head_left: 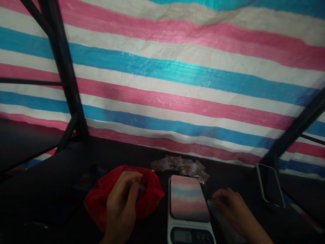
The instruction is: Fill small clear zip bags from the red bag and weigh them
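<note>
My left hand [122,201] is over the mouth of a red plastic bag [101,189], its fingers curled in a pinch. A small dark piece seems to be at the fingertips, too dim to name. To the right of the digital scale [189,200], my right hand [232,206] is closed, its fingers bent and slightly blurred. Clear plastic [223,222], like a thin bag, shows at its fingertips and beneath it. The scale's plate carries nothing, and its lit display is too blurred to read surely.
Several small clear packets [175,162] of brownish bits lie behind the scale. A phone [270,184] lies at the right. Black metal posts [63,67] stand at both sides, with a striped tarpaulin [177,74] behind the dark table [122,150].
</note>
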`<state>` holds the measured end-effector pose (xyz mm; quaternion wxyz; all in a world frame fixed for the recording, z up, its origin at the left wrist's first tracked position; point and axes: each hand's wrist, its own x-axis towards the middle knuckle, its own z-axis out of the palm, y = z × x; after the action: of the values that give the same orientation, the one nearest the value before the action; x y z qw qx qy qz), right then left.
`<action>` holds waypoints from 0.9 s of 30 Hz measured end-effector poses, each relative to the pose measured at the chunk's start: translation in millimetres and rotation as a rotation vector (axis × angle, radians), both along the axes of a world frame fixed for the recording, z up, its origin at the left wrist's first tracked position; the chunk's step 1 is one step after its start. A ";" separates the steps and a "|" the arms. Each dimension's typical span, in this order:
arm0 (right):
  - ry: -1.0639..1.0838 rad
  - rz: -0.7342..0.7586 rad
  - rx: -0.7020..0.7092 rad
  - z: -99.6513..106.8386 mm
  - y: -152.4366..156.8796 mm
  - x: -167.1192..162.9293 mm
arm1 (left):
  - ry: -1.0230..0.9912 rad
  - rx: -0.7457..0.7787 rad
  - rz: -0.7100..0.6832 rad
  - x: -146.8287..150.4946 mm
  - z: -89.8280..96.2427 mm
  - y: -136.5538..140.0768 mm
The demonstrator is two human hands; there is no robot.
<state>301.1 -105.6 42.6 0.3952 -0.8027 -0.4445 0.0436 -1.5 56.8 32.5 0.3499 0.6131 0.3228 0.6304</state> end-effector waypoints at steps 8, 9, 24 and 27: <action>0.078 0.126 0.205 81.4 1.9 -56.8 | 0.053 -0.154 -0.313 26.8 3.6 -35.4; 0.098 0.221 0.197 87.6 5.8 -71.3 | 0.013 -0.204 -0.418 33.1 4.0 -42.6; -0.002 0.705 0.009 86.7 43.8 -105.4 | -0.332 -0.626 -1.040 17.5 20.4 -27.8; 0.026 0.537 0.107 81.1 62.8 -127.5 | -0.368 -0.582 -0.807 -1.9 26.3 -17.3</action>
<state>173.5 -42.8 123.7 0.4170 -0.6335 -0.6379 0.1336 -3.4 39.5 58.7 0.7712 0.4453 0.1563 0.4272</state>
